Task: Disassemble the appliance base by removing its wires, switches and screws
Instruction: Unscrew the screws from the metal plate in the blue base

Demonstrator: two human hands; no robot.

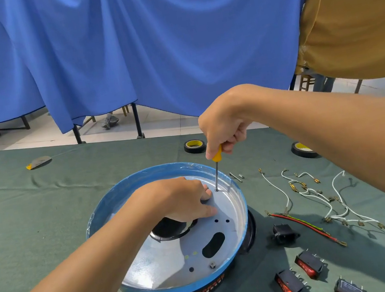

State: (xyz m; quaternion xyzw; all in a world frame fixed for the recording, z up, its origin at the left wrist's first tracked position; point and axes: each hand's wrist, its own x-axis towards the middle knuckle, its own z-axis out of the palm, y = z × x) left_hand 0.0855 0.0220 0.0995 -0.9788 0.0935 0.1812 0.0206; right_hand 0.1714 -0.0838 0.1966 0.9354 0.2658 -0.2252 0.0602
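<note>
A green-clothed table [43, 210] carries everything, with a blue curtain [141, 39] hanging behind it. The round base [164, 170] sits at the near middle of the table, open side up, with a blue rim. Inside it lies a silver plate [170, 260] with a large round opening, an oval slot, several small holes and one screw [212, 265] near its front edge.

The left hand [180, 199] reaches in from the near left and rests knuckles-up on the plate, thumb stretched flat and fingers bent toward the far right part of the plate. I cannot tell whether its fingertips pinch anything.

The right hand [223, 122] comes over from the right and is fisted round the yellow handle of a screwdriver [217, 167]. The tool stands nearly upright, its tip on the plate just beside the left fingertips.

Right of the base, on the cloth, lie:
- loose white wires [324, 199]
- a red and green-yellow wire pair [305, 225]
- a black socket [284, 232]
- three red switches [308, 264] near the front edge
- small loose screws [235, 177] just outside the rim

Two tape rolls [194, 146] sit farther back.
</note>
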